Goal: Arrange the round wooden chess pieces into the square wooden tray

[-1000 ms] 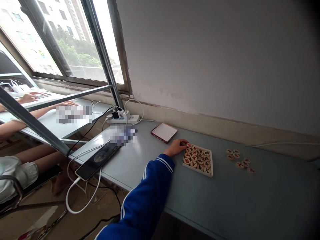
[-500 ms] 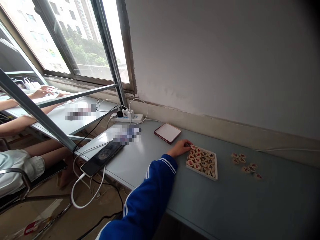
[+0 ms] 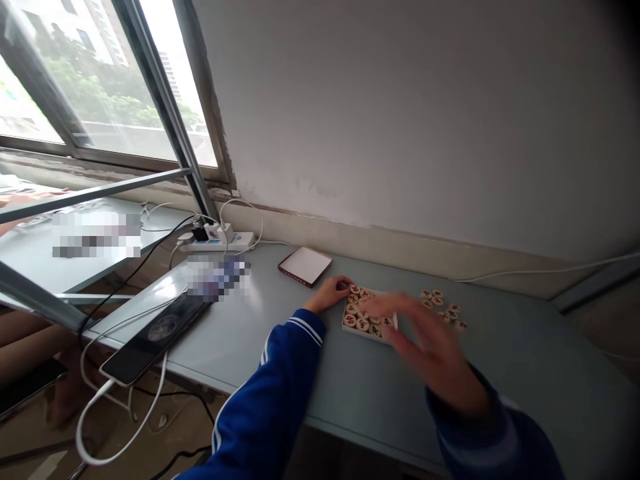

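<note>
A shallow white box (image 3: pixel 345 325) on the desk holds rows of round Chinese chess pieces (image 3: pixel 363 324) with red and black characters. At its far left corner my left hand (image 3: pixel 330 293) rests on the desk, fingers curled against the box edge and gripping it. My right hand (image 3: pixel 425 333) hangs over the box's right part, blurred by motion, with thumb and fingers apart and nothing visible between them. It hides several of the pieces. Loose chess pieces (image 3: pixel 437 301) lie in small groups on the desk beyond that hand.
A box lid (image 3: pixel 306 265) lies inside up left of the box. Further left are a plugged-in tablet (image 3: pixel 155 333), its white cable (image 3: pixel 83 427) and a power strip (image 3: pixel 243 241). A metal frame post (image 3: pixel 165 100) stands by the window. Another person's legs (image 3: pixel 35 353) show at the far left.
My right hand has come in from the right over the box. My left hand stays at the box corner. The view has swung right, so everything sits further left.
</note>
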`<action>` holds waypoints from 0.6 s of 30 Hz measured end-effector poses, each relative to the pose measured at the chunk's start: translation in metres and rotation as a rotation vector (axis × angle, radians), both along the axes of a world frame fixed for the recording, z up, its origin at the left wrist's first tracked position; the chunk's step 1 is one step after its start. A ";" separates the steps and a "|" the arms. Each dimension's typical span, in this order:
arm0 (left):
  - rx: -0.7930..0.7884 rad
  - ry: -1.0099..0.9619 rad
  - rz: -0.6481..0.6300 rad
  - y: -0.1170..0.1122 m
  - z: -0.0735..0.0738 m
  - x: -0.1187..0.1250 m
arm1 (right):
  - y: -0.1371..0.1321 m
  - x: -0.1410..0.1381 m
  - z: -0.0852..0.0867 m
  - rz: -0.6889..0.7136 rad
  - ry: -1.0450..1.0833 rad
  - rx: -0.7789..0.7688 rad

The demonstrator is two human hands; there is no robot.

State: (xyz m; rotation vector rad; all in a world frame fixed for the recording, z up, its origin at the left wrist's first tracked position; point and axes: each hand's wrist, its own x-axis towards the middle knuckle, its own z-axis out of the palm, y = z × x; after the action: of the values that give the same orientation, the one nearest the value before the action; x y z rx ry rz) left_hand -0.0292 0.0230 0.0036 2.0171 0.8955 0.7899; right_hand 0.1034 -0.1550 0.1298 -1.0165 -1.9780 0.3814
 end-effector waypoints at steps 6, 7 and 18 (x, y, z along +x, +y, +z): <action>-0.036 -0.040 -0.055 -0.002 0.003 -0.001 | 0.091 0.050 -0.079 -0.292 -0.562 -0.078; -0.047 -0.043 -0.062 -0.002 0.003 -0.001 | 0.097 0.054 -0.089 -0.294 -0.584 -0.083; -0.076 -0.048 -0.091 0.001 0.002 -0.002 | 0.096 0.054 -0.101 -0.281 -0.457 -0.115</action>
State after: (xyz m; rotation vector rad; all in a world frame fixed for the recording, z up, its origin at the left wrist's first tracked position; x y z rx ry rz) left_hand -0.0309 0.0244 0.0058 1.9500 0.7888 0.7397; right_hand 0.1577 -0.0589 0.0288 -1.5405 -2.1832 0.1116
